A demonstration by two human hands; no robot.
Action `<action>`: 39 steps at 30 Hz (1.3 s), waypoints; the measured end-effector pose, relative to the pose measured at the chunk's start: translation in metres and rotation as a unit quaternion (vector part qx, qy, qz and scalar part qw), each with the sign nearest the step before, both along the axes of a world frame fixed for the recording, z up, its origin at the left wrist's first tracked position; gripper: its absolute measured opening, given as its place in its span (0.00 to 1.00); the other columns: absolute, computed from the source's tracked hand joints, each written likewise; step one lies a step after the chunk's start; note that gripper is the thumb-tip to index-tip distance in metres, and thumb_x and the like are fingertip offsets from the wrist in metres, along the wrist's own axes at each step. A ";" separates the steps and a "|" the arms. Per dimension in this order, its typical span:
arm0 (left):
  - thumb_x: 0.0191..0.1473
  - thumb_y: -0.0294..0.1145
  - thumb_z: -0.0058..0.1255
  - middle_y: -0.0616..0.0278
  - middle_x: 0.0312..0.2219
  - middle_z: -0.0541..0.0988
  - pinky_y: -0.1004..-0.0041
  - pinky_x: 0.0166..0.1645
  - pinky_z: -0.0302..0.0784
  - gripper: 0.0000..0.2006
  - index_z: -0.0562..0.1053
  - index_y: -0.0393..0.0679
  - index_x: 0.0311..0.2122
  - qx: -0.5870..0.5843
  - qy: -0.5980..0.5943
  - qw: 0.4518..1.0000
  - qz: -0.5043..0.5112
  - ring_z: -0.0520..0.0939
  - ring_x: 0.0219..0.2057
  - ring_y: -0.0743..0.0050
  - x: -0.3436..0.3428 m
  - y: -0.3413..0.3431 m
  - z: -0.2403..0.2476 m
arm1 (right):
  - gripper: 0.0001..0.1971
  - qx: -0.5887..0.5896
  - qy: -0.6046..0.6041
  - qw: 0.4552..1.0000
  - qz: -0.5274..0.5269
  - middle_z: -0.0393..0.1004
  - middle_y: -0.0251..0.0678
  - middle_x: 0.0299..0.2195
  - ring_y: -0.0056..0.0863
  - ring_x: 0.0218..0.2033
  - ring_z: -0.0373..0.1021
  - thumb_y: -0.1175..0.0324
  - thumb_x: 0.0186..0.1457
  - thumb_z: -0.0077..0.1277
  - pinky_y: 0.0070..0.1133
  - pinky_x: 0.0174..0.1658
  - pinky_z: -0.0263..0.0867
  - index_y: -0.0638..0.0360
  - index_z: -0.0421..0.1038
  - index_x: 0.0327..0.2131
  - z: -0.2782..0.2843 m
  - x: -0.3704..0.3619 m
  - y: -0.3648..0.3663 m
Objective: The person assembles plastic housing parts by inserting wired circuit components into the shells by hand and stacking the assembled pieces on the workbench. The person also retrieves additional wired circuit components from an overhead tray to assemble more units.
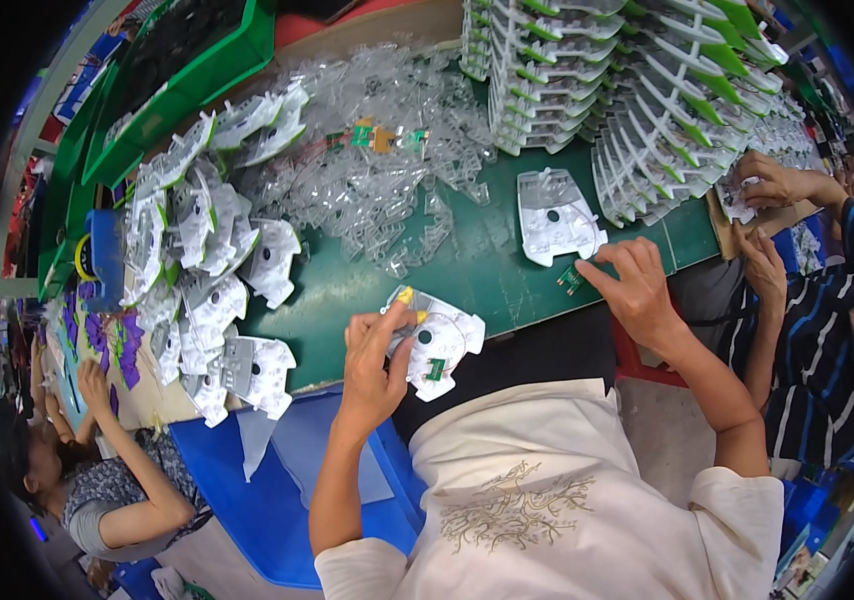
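Note:
My left hand (375, 365) is closed on a white and grey plastic housing (455, 338), tilted above the table's near edge. Yellow coverings show at its fingertips. A green circuit board (435, 370) sits in the lower part of this housing, which also has a round dark hole. My right hand (639, 290) pinches the corner of another small green circuit board (569, 281) between thumb and fingertip, low over the green table (492, 270). Just beyond that hand, a second white housing (555, 218) lies with its inner side up.
Clear plastic parts (377, 190) are heaped mid-table, with a few circuit boards (375, 134) on top. White housings (209, 240) pile up at left; tall stacks of green-edged housings (667, 100) stand at far right. Green bins (177, 85) stand far left. Co-workers sit on both sides.

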State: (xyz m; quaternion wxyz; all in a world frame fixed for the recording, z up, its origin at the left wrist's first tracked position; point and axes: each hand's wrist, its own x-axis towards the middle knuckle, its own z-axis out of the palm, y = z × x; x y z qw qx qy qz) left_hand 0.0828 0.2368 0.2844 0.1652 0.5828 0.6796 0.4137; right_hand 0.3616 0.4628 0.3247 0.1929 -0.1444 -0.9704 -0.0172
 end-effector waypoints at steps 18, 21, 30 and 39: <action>0.49 0.15 0.54 0.58 0.39 0.82 0.63 0.50 0.66 0.25 0.69 0.36 0.55 -0.009 -0.026 0.999 0.023 0.74 0.39 0.59 0.003 0.002 0.000 | 0.11 -0.027 -0.012 0.999 0.025 0.69 0.34 0.38 0.34 0.42 0.65 0.74 0.43 0.54 0.32 0.49 0.59 0.57 0.76 0.34 0.005 -0.009 0.015; 0.49 0.16 0.54 0.58 0.39 0.82 0.63 0.50 0.66 0.25 0.70 0.36 0.55 -0.003 -0.040 0.999 0.026 0.74 0.39 0.59 0.004 0.001 -0.001 | 0.10 -0.029 -0.014 0.999 0.017 0.69 0.34 0.37 0.34 0.42 0.65 0.73 0.43 0.54 0.32 0.49 0.59 0.57 0.76 0.33 0.005 -0.011 0.015; 0.50 0.17 0.54 0.58 0.39 0.82 0.63 0.50 0.65 0.24 0.70 0.36 0.55 -0.006 -0.026 0.999 0.027 0.74 0.39 0.59 0.005 -0.001 -0.001 | 0.11 -0.040 -0.051 0.997 0.032 0.69 0.35 0.37 0.35 0.42 0.66 0.74 0.44 0.54 0.35 0.51 0.59 0.56 0.75 0.35 0.010 -0.002 0.016; 0.49 0.16 0.54 0.58 0.39 0.82 0.63 0.49 0.64 0.26 0.69 0.37 0.57 0.008 -0.020 0.999 0.028 0.74 0.39 0.59 0.005 0.001 -0.003 | 0.09 -0.104 0.015 0.994 0.008 0.70 0.36 0.38 0.34 0.42 0.66 0.77 0.45 0.56 0.31 0.48 0.60 0.56 0.73 0.33 0.004 -0.010 0.019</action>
